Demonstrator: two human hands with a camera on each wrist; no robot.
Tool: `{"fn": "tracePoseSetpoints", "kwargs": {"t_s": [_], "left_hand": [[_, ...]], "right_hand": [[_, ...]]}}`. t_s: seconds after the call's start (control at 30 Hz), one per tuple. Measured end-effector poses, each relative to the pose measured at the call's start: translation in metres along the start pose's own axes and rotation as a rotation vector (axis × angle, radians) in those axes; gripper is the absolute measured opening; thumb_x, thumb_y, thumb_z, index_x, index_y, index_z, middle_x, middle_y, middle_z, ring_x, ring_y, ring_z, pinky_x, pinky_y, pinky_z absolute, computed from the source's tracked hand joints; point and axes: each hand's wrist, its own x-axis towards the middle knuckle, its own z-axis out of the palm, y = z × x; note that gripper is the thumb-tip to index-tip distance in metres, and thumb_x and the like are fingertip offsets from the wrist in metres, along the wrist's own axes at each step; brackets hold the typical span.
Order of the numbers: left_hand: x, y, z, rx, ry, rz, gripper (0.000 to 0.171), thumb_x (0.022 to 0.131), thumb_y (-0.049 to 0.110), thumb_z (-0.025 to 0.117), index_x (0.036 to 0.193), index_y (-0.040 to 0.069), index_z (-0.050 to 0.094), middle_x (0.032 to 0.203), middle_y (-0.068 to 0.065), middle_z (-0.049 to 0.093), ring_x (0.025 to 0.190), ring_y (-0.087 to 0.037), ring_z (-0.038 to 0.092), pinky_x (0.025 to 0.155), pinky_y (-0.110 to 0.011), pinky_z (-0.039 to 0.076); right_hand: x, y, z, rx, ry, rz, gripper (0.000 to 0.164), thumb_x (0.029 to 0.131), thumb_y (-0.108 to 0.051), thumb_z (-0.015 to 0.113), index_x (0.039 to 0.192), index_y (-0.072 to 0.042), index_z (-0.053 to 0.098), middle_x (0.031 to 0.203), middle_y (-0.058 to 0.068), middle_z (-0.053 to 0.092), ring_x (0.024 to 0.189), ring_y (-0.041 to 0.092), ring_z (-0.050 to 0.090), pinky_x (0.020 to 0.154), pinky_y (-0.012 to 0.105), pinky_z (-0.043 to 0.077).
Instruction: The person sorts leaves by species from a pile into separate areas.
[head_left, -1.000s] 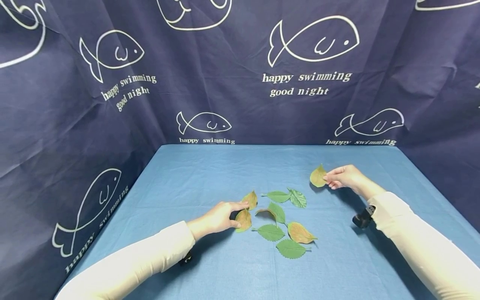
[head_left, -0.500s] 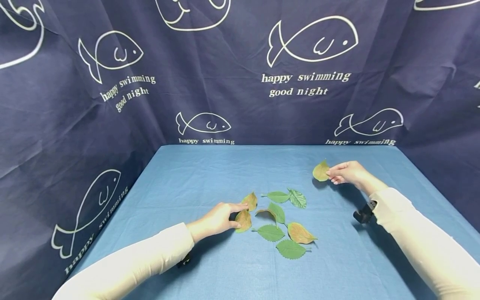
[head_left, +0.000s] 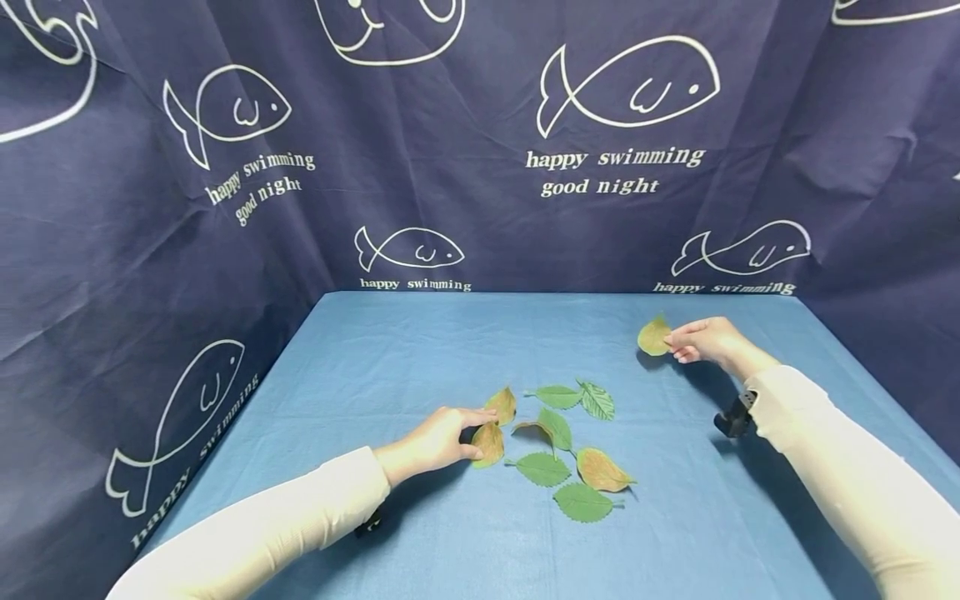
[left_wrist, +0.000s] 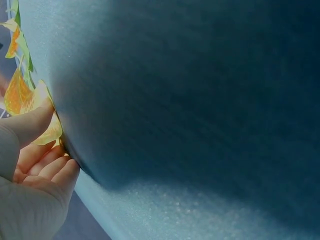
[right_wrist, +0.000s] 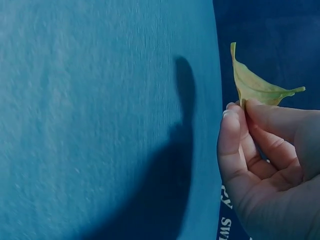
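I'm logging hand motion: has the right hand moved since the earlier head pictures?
Yes: the right hand, pinching a yellowish leaf, has moved rightward and closer to the far edge of the blue tabletop.

Navy fabric (head_left: 495, 183), bearing white fish outlines (head_left: 642, 97) and "happy swimming" lettering (head_left: 615, 158), is hanging around a blue-covered tabletop (head_left: 405, 350); light is casting soft shadows (right_wrist: 160, 195) there.

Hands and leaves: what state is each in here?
Right hand, pinching a leaf
That leaf, bent, off the table
Left hand, touching a yellowish leaf
That yellowish leaf, under the thumb
Far yellowish leaf, at the forefinger
Brownish middle leaf, curled
Orange leaf, lying untouched
Five green leaves, lying untouched
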Motion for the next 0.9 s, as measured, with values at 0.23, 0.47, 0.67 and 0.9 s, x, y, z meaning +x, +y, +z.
{"fn": "tracePoseSetpoints", "kwargs": {"t_s": [0.23,0.47,0.67,0.9], "left_hand": [[0.0,0.001,0.0,-0.021,-0.011,-0.002,0.056,0.086,0.016,0.074,0.138,0.01,0.055,0.145,-0.001,0.051,0.134,-0.025,0.047,0.106,-0.044,0.044],[0.0,0.003,-0.001,-0.034,-0.008,0.002,0.055,0.086,0.015,0.074,0.137,0.008,0.056,0.146,-0.002,0.05,0.134,-0.025,0.047,0.104,-0.041,0.047],[-0.001,0.004,-0.002,-0.024,-0.014,0.002,0.055,0.085,0.015,0.074,0.136,0.008,0.057,0.146,-0.002,0.05,0.134,-0.026,0.047,0.103,-0.041,0.047],[-0.001,0.005,-0.003,-0.011,-0.016,0.0,0.055,0.084,0.016,0.075,0.136,0.008,0.057,0.146,-0.002,0.05,0.135,-0.025,0.046,0.105,-0.041,0.046]], "right_hand": [[0.006,0.001,-0.008,0.036,-0.003,-0.001,0.014,0.094,0.001,0.056,0.104,0.01,0.06,0.071,-0.004,0.07,0.063,0.005,0.066,0.066,0.022,0.059],[0.013,0.002,-0.012,0.048,0.01,0.015,0.022,0.094,0.003,0.055,0.112,0.015,0.055,0.072,-0.007,0.069,0.065,0.004,0.066,0.069,0.021,0.059],[0.021,0.002,-0.015,0.07,0.04,0.048,0.021,0.095,0.003,0.053,0.112,0.014,0.055,0.07,-0.006,0.069,0.064,0.003,0.066,0.069,0.02,0.058],[0.026,0.005,-0.018,0.028,0.048,0.049,0.022,0.094,0.002,0.053,0.113,0.015,0.055,0.071,-0.007,0.068,0.064,0.003,0.064,0.07,0.02,0.058]]}}
